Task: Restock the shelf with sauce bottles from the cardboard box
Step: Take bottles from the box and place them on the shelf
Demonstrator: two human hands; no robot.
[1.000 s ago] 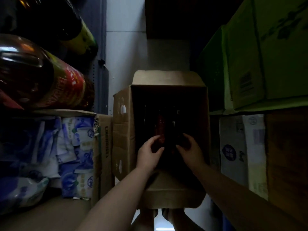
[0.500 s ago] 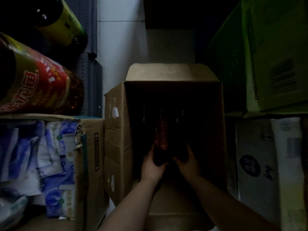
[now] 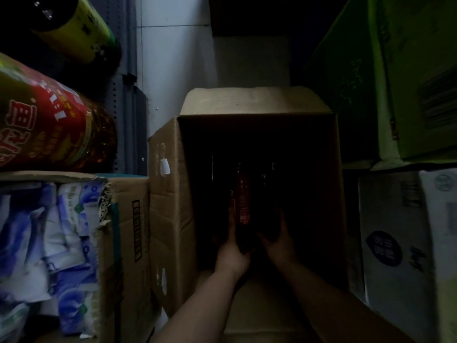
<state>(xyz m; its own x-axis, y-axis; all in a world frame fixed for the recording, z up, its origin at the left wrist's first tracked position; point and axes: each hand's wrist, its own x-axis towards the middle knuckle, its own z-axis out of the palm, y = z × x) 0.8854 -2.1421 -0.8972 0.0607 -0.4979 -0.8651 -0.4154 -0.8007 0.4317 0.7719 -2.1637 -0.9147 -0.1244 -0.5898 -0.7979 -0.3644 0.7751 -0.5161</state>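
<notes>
Inside a dim, open brown cardboard box (image 3: 168, 206), the left hand (image 3: 232, 253) grips a dark red-labelled sauce bottle (image 3: 243, 211); the right hand (image 3: 278, 243) wraps a barely visible second bottle. Poor light could cause slipping or knocked neighbours.

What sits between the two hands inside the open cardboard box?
Head view: a dark sauce bottle with a red label stands between the left hand and right hand; a second bottle beside it is too dark to confirm.
</notes>
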